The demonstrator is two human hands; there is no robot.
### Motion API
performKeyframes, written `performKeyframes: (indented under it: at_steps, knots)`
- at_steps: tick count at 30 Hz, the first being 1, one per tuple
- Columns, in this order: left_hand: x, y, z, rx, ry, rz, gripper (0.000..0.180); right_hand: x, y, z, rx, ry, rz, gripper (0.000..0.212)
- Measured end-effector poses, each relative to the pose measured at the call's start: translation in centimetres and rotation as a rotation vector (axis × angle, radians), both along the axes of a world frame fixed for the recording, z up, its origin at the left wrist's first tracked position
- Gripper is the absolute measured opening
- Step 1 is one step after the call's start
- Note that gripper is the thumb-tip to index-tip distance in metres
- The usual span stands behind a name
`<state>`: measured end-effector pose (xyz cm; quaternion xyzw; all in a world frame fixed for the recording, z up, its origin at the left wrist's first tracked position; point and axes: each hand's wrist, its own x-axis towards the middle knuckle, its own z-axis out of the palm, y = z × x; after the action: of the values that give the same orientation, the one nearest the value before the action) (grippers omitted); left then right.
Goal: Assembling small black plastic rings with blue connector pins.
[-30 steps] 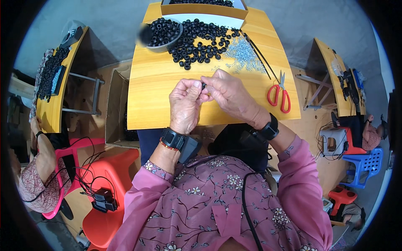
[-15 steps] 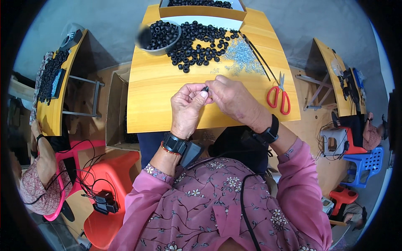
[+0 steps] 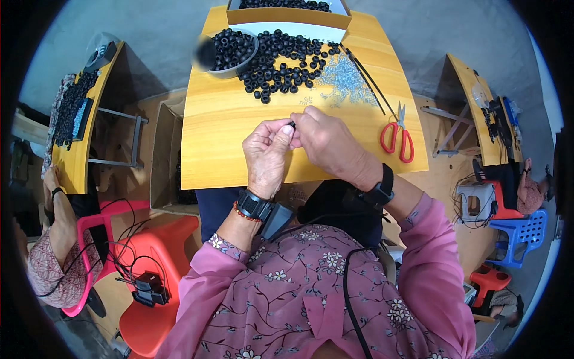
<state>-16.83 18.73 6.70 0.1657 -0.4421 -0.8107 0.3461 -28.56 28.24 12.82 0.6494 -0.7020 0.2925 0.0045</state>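
Note:
Between the thumb and fingertips of my left hand (image 3: 266, 152), a small black bead (image 3: 292, 124) is pinched over the table's near half. My right hand (image 3: 330, 140) meets it from the right, fingers curled in a pinch against the bead. Whatever sits in the right fingertips is hidden. Beyond both hands lie many loose black beads (image 3: 281, 78) and a heap of tiny clear bluish beads (image 3: 347, 81). A pair of red-handled scissors (image 3: 399, 134) rests to the right. Thin black cords (image 3: 369, 84) lie beside the clear beads.
A round bowl (image 3: 226, 73) of black beads stands at the table's far left. Behind it is a cardboard box (image 3: 290, 19) holding more. An open carton (image 3: 164, 155) stands left of the table. Cables (image 3: 128, 257) run over a red chair (image 3: 146, 305). Other people sit at both sides.
Both hands stay together in nearly the same spot. The left thumb has shifted slightly up over the bead, covering more of it, and the right hand has tilted a little.

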Motion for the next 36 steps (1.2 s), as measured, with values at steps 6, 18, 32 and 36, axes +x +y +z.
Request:
performKeyframes:
  at_steps: [6, 18, 32, 36]
  knots:
    - [0.0, -0.2, -0.8, 0.171, 0.075, -0.059, 0.014, 0.7, 0.0, -0.4, -0.072, -0.111, -0.075, 0.035]
    - [0.1, -0.6, -0.3, 0.251, 0.129, -0.115, 0.009, 1.4, -0.3, 0.2, -0.078, 0.193, -0.107, 0.042]
    - [0.1, -0.1, 0.6, 0.206, 0.053, -0.025, 0.01, 1.3, -0.4, -1.1, -0.136, -0.033, -0.112, 0.041]
    - [0.1, -0.3, 0.1, 0.192, 0.083, -0.037, 0.011, 1.3, -0.1, -0.7, -0.122, -0.105, -0.102, 0.035]
